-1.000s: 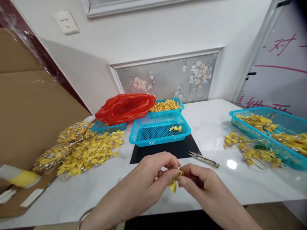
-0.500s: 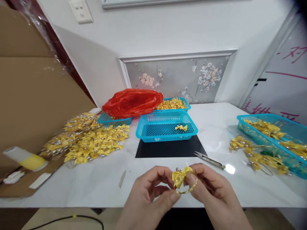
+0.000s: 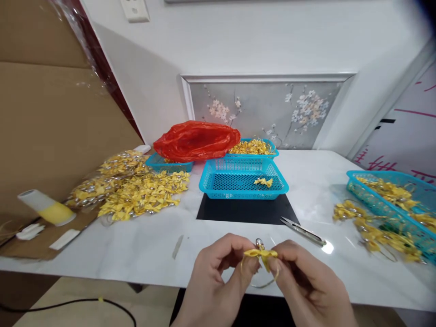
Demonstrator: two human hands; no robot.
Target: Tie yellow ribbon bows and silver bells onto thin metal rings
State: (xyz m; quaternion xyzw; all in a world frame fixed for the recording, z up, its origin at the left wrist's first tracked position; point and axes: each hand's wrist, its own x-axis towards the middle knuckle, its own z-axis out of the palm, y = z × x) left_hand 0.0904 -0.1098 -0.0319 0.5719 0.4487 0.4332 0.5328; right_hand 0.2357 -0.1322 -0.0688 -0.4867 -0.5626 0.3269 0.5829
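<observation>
Both my hands hold one small yellow ribbon bow point(image 3: 261, 254) with a thin gold wire loop and a tiny silver bell on top, above the near edge of the white table point(image 3: 136, 245). My left hand point(image 3: 218, 277) pinches the bow's left end. My right hand point(image 3: 303, 281) pinches its right end. The loop hangs down between my fingers.
A blue mesh basket point(image 3: 243, 184) with one yellow bow stands on a black mat point(image 3: 245, 211). Thread snips point(image 3: 301, 230) lie right of the mat. A heap of yellow bows point(image 3: 136, 193) lies at the left, a red bag point(image 3: 197, 140) behind, another blue basket point(image 3: 395, 195) at the right.
My hands have turned the bow from face-on to nearly flat, edge-on. The view has shifted left and down, so the table's things sit further right in the picture.
</observation>
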